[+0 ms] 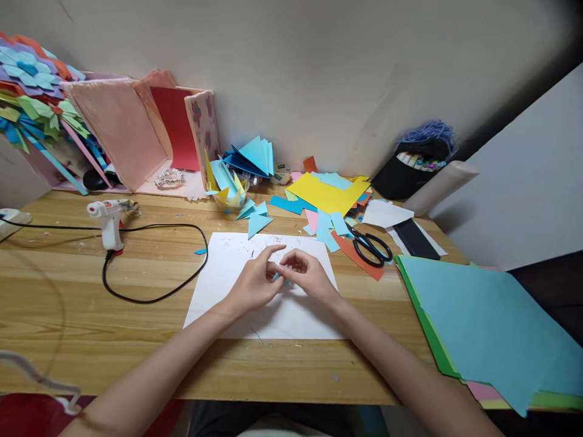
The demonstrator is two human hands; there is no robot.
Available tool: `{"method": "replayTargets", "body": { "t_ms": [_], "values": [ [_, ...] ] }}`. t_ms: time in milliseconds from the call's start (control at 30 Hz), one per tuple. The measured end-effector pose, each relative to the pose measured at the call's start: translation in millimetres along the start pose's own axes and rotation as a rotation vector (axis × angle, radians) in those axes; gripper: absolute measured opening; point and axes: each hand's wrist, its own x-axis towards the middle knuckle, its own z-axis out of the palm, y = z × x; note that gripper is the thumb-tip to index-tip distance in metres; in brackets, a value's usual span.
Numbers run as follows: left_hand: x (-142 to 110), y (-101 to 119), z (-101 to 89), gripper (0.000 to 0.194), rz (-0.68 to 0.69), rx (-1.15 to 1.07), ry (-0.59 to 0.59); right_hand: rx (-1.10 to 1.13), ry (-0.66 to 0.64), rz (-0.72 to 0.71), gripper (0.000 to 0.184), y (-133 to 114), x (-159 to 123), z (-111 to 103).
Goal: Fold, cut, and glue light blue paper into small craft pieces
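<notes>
Both hands meet over a white sheet of paper at the middle of the desk. A small piece of light blue paper shows between them, mostly hidden by the fingers. My left hand is closed on it with thumb and curled fingers, the index finger stretched out above. My right hand pinches at the same piece from the other side. Just beyond the sheet lie folded light blue paper triangles. Black-handled scissors rest among paper scraps to the right.
A white glue gun stands at left, its black cord looping toward the sheet. Behind are a bowl of folded paper, a pink fabric organizer and yellow paper. A black pen holder and stacked coloured paper sit at right.
</notes>
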Motion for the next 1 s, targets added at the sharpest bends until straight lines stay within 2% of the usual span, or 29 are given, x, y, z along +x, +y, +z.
{"method": "replayTargets", "body": {
  "t_ms": [100,400,567,700,833,1000],
  "values": [
    [-2.6,1.0,5.5,0.054,0.005,0.033,0.005,0.012,-0.015,0.009,0.02,-2.7,-0.1,-0.2],
    [-1.7,2.9,9.6,0.048,-0.01,-0.04,0.113,0.215,0.079,0.106,0.02,2.3,3.5,-3.5],
    [-1.0,2.7,8.0,0.045,0.005,-0.022,0.137,0.402,-0.005,0.224,0.018,-1.3,3.3,-5.9],
    [-2.8,2.6,5.7,0.043,0.093,0.121,0.18,0.378,-0.03,0.144,0.012,-0.5,1.4,-6.6],
    [-3.6,-0.9,5.8,0.04,0.189,0.246,0.229,0.358,-0.002,0.042,0.013,6.8,0.5,-4.9],
    [-3.6,-5.0,7.9,0.038,0.294,0.283,0.27,0.386,0.024,0.0,0.012,12.9,2.0,-1.8]
  ]
}}
